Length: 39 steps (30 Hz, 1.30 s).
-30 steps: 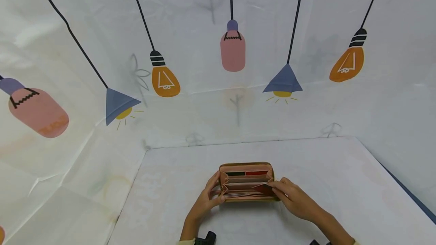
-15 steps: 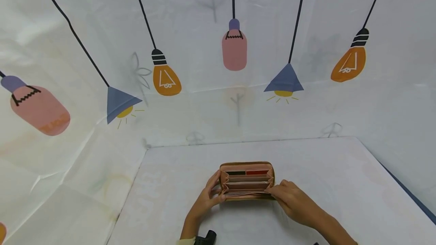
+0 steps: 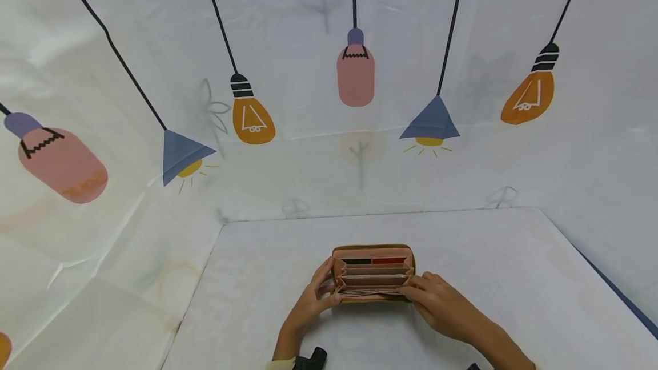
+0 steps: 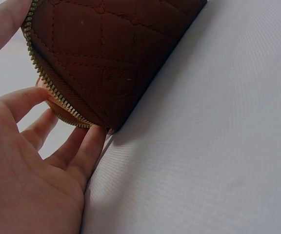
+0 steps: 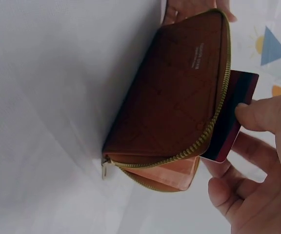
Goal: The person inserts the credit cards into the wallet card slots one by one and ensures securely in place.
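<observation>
A brown zip wallet (image 3: 373,273) with a quilted outside and a gold zipper stands unzipped on the white table, its pink inner compartments facing up. At its left end my left hand (image 3: 308,300) grips it, thumb on one side and fingertips along the zipper edge (image 4: 65,102). My right hand (image 3: 437,307) is at the wallet's right end. Between its thumb and fingers it pinches a card (image 5: 233,114) with dark blue and red bands, part of which sits inside the wallet. The card's lower part is hidden by the wallet wall (image 5: 174,92).
Inside the wallet, a dark card (image 3: 357,261) and a red card (image 3: 388,260) show in the back slots. The white table (image 3: 267,256) meets a white sheet wall (image 3: 308,176) printed with hanging lamps. A zipper pull (image 5: 104,169) hangs at one corner.
The right hand has moved slightly left and down at the wallet's right end. The tilted reddish card face seen there earlier is out of sight in the head view. The left hand stays put.
</observation>
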Motion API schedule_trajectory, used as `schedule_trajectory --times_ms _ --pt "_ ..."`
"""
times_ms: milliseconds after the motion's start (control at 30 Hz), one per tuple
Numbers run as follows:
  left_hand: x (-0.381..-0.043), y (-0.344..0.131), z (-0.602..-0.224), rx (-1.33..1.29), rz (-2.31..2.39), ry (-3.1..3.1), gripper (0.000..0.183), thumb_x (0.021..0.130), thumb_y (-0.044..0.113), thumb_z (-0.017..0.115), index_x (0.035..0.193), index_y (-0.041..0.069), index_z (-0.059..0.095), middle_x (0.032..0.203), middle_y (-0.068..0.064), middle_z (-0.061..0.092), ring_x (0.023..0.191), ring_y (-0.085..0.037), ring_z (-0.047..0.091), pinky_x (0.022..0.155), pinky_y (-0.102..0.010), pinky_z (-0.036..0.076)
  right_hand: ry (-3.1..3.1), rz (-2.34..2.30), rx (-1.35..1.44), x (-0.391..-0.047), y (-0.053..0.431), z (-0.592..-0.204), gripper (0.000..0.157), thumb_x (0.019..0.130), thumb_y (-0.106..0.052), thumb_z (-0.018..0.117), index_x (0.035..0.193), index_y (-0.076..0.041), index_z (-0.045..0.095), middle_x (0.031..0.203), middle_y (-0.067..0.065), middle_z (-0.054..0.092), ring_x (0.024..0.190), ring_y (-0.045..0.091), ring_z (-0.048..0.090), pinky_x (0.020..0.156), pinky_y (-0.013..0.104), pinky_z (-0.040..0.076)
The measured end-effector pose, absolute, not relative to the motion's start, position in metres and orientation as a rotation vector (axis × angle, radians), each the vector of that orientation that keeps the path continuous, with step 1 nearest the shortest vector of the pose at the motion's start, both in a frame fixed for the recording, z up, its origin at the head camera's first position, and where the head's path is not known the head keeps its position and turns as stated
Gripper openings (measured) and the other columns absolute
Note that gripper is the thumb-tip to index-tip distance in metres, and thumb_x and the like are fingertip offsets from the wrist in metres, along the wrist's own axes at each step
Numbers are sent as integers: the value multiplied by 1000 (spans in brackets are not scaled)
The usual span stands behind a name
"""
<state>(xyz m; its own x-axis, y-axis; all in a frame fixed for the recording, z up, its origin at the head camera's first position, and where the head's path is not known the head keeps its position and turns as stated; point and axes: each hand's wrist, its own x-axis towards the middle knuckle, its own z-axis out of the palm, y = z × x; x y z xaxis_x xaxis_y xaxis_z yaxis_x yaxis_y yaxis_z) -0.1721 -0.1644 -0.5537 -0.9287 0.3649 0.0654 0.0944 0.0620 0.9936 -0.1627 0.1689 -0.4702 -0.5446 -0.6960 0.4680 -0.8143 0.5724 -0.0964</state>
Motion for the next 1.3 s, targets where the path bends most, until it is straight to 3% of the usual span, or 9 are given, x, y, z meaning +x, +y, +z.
schedule_trajectory --times_ms 100,333,567,700,933,1067,1300 --pt "-172 -164 -553 472 1970 2131 84 94 22 69 161 26 18 168 -7 8 148 -33 27 109 -29 41 -2440 397 1222 -164 168 -469 34 80 -7 80 111 -19 74 105 -9 68 93 13 65 85 45 56" --pt "-172 -164 -553 459 1971 2129 84 94 24 70 161 26 20 168 -6 9 147 -31 28 110 -31 41 -2466 375 1259 -164 165 -468 31 82 -10 79 112 -21 75 102 -11 66 89 7 57 80 35 53" --pt "-172 -164 -553 454 1975 2130 84 93 23 70 161 25 20 168 -6 9 147 -32 28 111 -33 40 -2514 363 1292 -165 163 -464 30 85 -10 76 113 -21 75 99 -12 64 88 6 56 80 35 52" --pt "-172 -164 -553 456 1965 2139 84 93 22 70 161 25 20 168 -7 9 147 -31 28 110 -32 40 -2584 395 1308 -166 163 -461 26 90 -12 73 114 -20 75 101 -11 63 92 7 58 85 42 54" --pt "-172 -164 -552 429 1988 2111 85 92 24 72 161 26 21 168 -4 9 147 -30 27 110 -31 40 -2667 558 1346 -172 160 -459 15 95 -13 68 109 -13 75 102 -10 61 91 2 53 78 25 52" --pt "-172 -163 -553 419 1982 2106 85 93 24 71 161 27 20 168 -4 10 148 -31 26 109 -31 40 -2768 620 1329 -173 159 -454 14 96 -11 66 107 -12 74 103 -9 63 95 4 59 80 23 54" --pt "-172 -163 -552 379 1991 2094 85 92 24 73 160 28 22 168 -2 10 149 -28 25 110 -32 39 -2886 735 1311 -175 154 -446 21 97 -6 61 115 -10 73 111 -4 72 104 13 68 85 31 57"
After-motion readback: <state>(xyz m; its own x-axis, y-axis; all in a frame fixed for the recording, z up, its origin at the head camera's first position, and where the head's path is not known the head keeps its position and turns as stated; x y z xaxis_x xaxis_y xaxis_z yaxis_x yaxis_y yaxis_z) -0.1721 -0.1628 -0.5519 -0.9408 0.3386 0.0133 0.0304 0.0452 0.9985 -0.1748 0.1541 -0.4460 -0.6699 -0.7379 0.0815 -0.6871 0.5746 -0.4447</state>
